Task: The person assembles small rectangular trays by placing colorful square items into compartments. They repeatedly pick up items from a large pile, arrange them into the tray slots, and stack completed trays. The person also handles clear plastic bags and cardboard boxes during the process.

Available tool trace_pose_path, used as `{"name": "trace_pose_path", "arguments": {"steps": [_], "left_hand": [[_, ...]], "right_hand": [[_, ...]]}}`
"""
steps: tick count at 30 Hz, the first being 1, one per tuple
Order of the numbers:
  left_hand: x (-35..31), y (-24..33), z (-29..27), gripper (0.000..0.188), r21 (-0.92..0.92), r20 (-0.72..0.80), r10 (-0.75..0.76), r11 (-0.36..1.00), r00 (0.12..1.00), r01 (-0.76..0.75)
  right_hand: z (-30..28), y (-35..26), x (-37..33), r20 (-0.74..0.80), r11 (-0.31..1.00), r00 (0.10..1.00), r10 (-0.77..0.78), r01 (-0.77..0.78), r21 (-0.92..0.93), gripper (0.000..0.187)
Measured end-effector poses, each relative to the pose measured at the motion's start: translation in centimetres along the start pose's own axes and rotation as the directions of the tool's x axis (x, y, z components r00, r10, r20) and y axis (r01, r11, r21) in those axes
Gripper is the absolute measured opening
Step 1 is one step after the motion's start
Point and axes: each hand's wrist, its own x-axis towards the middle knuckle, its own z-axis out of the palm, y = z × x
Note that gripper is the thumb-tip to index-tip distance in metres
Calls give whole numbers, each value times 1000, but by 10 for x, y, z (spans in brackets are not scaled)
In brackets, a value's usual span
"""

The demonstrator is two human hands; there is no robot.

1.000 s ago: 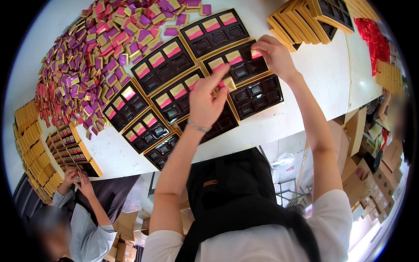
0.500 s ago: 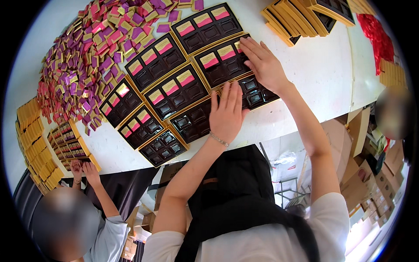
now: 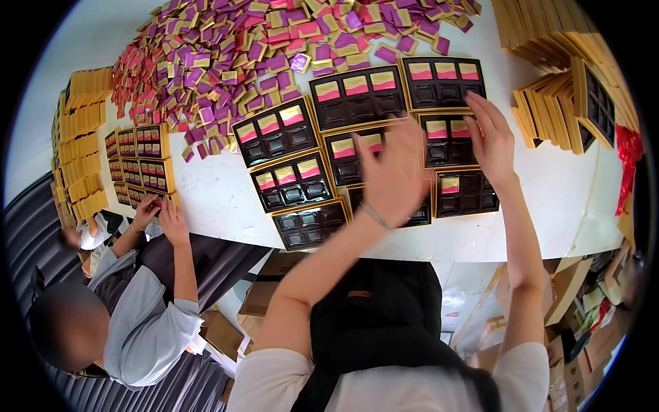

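Black compartment trays in gold boxes lie in rows before me, several with small pink-and-gold wrapped squares along their far compartments. My left hand (image 3: 397,175) is smeared by motion above the middle column, thumb apart from the fingers; it hides parts of a middle tray (image 3: 345,170) and the tray nearer me. My right hand (image 3: 493,141) is over the right column, fingers apart and bent, with nothing visible between them. Beneath it a tray (image 3: 439,152) shows two squares; its right end is covered. The nearest right tray (image 3: 473,200) has one wrapped square (image 3: 449,185) at far left.
A large heap of pink, purple and gold wrapped squares (image 3: 274,62) spreads across the far table. Stacked gold boxes stand at right (image 3: 546,113) and far left (image 3: 82,137). At left, a co-worker's hands (image 3: 161,216) are over smaller-looking filled trays (image 3: 147,172).
My view has turned, so the trays sit straighter and farther right. My left hand has shifted off the near trays and blurs. A square shows in the nearest right tray.
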Motion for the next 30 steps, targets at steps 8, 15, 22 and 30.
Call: {"name": "trace_pose_path", "arguments": {"steps": [8, 15, 22, 30], "left_hand": [[130, -217, 5, 31, -77, -260, 169, 978, 951, -195], [113, -278, -13, 33, 70, -234, 256, 967, 938, -247], [133, -253, -5, 39, 9, -93, 423, 905, 901, -424], [140, -263, 6, 19, -119, -278, 404, 886, 871, -449]], "right_hand": [[121, -77, 160, 227, 962, 955, -193, 139, 233, 17], [135, -59, 181, 271, 976, 956, -110, 155, -151, 32], [148, -82, 194, 372, 969, 914, -160, 217, -117, 36], [163, -75, 200, 295, 927, 898, -325, 365, -89, 45]]}}
